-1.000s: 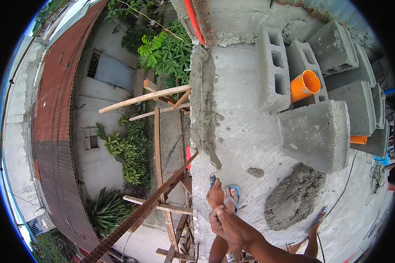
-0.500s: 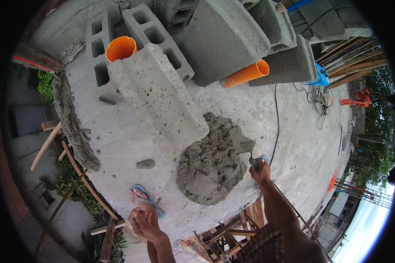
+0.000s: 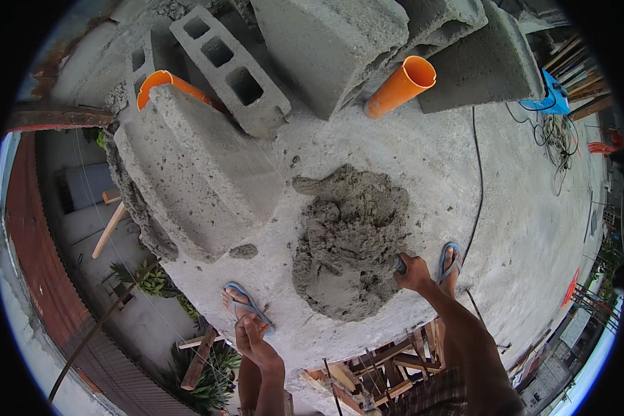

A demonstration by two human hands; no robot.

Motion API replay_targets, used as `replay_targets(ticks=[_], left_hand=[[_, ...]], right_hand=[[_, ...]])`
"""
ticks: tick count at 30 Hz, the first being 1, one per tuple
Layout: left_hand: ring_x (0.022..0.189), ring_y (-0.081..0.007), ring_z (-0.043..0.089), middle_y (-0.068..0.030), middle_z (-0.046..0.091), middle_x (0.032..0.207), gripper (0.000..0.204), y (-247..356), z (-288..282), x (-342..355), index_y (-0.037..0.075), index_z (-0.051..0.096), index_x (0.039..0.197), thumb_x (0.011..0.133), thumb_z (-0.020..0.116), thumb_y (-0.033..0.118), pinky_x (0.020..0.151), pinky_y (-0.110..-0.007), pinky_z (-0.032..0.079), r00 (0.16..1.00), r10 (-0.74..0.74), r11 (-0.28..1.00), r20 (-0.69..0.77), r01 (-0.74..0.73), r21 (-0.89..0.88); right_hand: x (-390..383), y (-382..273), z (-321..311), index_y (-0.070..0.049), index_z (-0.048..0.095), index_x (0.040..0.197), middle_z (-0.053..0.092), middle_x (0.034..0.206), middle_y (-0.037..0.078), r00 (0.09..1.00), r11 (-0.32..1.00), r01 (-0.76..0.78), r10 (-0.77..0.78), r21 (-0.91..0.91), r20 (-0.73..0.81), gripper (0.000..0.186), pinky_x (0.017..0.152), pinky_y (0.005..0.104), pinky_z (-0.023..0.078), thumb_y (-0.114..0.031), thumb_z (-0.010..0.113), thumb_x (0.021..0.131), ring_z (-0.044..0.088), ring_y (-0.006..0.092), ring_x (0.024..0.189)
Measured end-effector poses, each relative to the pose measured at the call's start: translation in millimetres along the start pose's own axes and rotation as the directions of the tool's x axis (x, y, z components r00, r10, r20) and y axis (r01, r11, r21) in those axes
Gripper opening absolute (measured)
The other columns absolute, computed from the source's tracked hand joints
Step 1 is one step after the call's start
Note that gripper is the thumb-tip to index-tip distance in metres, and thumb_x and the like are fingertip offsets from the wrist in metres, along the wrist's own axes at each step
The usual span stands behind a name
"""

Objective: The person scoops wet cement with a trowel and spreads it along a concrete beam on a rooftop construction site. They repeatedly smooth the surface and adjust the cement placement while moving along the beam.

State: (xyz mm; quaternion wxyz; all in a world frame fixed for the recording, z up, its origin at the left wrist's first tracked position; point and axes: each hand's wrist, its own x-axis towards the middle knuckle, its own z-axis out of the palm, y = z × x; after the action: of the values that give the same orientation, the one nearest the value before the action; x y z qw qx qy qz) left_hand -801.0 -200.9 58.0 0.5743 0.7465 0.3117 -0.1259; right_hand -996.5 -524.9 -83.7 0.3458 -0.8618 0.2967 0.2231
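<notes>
The right hand (image 3: pixel 414 272) is wrapped around a handle (image 3: pixel 399 264), probably a trowel's, beside the mortar heap (image 3: pixel 353 239) at frame centre; the left hand (image 3: pixel 258 344), lower left of centre, bunches its fingers, apparently empty. Scooping seems underway, next calling for a level lift.

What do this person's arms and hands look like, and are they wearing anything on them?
The left hand and right hand are bare, five-fingered human hands without gloves. No sleeve covers either forearm, and no watch shows; a small ring would be hard to make out.
</notes>
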Motion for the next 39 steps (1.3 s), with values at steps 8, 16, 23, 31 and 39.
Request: replay_targets(ticks=[8,16,23,31,39], left_hand=[[0.073,-0.0099,0.055,-0.0045,0.059,0.08,0.021,16,-45,6,-0.001,0.06,0.095,0.099,0.052,0.018,0.072,-0.028,0.047,0.994,0.101,0.981,-0.033,-0.105,-0.163],[0.072,-0.0106,0.051,-0.0042,0.055,0.076,0.021,29,-143,40,0.0,0.058,0.098,0.1,0.049,0.019,0.071,-0.026,0.043,0.947,0.125,0.942,-0.296,-0.207,-0.264],[0.072,-0.0104,0.048,-0.0037,0.054,0.072,0.026,45,-194,63,-0.001,0.057,0.093,0.101,0.044,0.021,0.073,-0.027,0.041,0.859,0.039,0.983,-0.51,-0.124,-0.135],[0.073,-0.0103,0.047,-0.0027,0.051,0.074,0.029,59,-194,62,-0.002,0.056,0.091,0.101,0.046,0.023,0.072,-0.027,0.04,0.883,-0.05,0.969,-0.467,-0.07,-0.235],[0.074,-0.0098,0.05,-0.0015,0.051,0.077,0.021,47,-155,48,0.002,0.055,0.098,0.101,0.046,0.021,0.072,-0.025,0.043,0.911,-0.178,0.886,-0.372,-0.016,-0.464]], right_hand=[[-50,-156,48,-0.003,0.055,0.097,0.06,0.067,0.017,0.995,0.99,0.095,-0.095,0.107,-0.002,0.036,0.058,0.0466,0.05,-0.015,0.065,0.065,0.062,0.0402,0.062],[8,-370,250,0.002,0.055,0.113,0.063,0.078,0.023,0.964,0.918,0.266,-0.25,0.293,-0.092,0.046,0.065,0.0478,0.051,-0.012,0.063,0.071,0.063,0.0431,0.072],[6,-492,398,0.001,0.039,0.12,0.059,0.1,0.026,0.983,0.945,0.009,-0.068,0.327,0.17,0.054,0.077,0.0466,0.052,-0.008,0.07,0.077,0.062,0.0436,0.091],[-31,-463,357,-0.002,0.036,0.12,0.058,0.104,0.025,0.991,0.929,0.136,-0.125,0.343,-0.055,0.054,0.068,0.0453,0.053,-0.006,0.07,0.078,0.063,0.0406,0.086],[-19,-464,313,-0.003,0.032,0.131,0.059,0.108,0.026,0.973,0.967,0.138,-0.173,0.212,0.155,0.067,0.071,0.0499,0.054,-0.007,0.065,0.073,0.064,0.044,0.086]])
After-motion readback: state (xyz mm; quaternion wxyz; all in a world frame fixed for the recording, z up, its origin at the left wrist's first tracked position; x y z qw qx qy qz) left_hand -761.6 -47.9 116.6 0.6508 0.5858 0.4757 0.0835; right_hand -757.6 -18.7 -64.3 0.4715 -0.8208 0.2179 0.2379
